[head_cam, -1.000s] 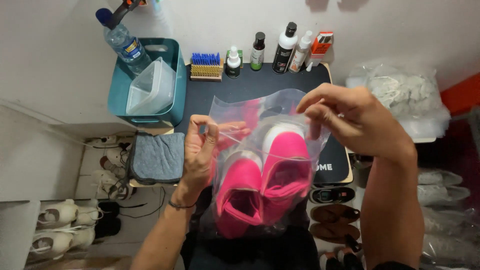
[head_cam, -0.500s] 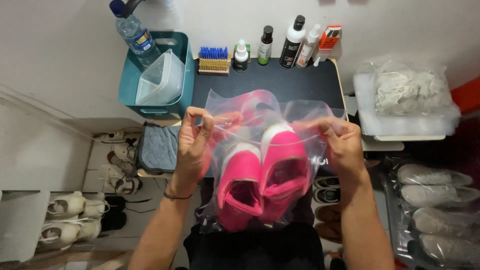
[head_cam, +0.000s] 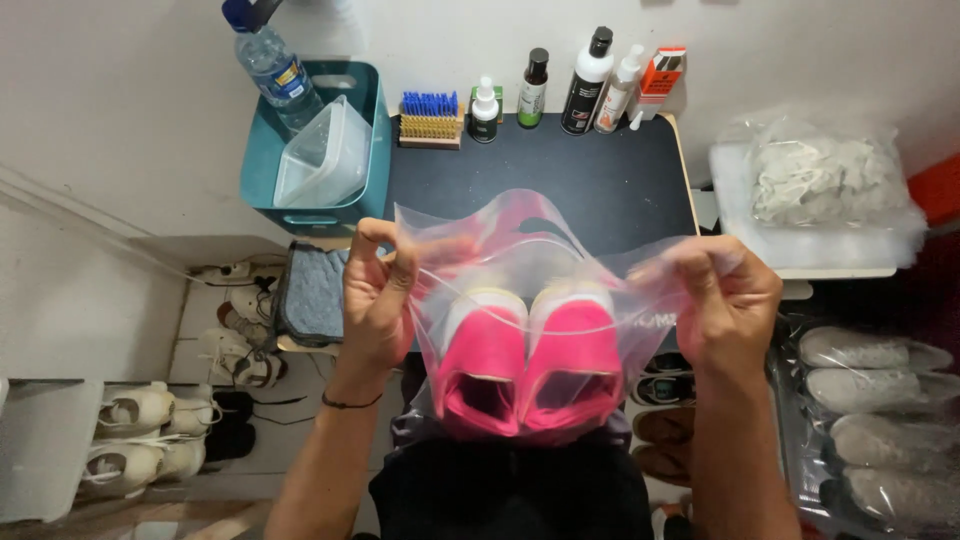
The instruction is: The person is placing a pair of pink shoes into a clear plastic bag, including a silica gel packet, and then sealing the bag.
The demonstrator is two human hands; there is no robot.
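A clear plastic bag (head_cam: pixel 520 250) hangs in front of me over the dark table (head_cam: pixel 600 180). Inside it sits a pair of pink shoes (head_cam: pixel 530 370) with white toes, side by side, openings toward me. My left hand (head_cam: pixel 375 295) pinches the bag's top edge at its left corner. My right hand (head_cam: pixel 725 300) pinches the same edge at the right corner. The top edge is stretched taut between both hands.
A teal bin (head_cam: pixel 300 180) at the back left holds a water bottle (head_cam: pixel 270 65) and a clear container (head_cam: pixel 325 155). A blue brush (head_cam: pixel 430 118) and several bottles (head_cam: pixel 590 70) line the wall. Bagged shoes (head_cam: pixel 870 360) lie right, white shoes (head_cam: pixel 140 430) on the floor left.
My right hand came down from the bag's top middle and slid out to the right corner. Both hands moved apart, pulling the bag's top edge taut.
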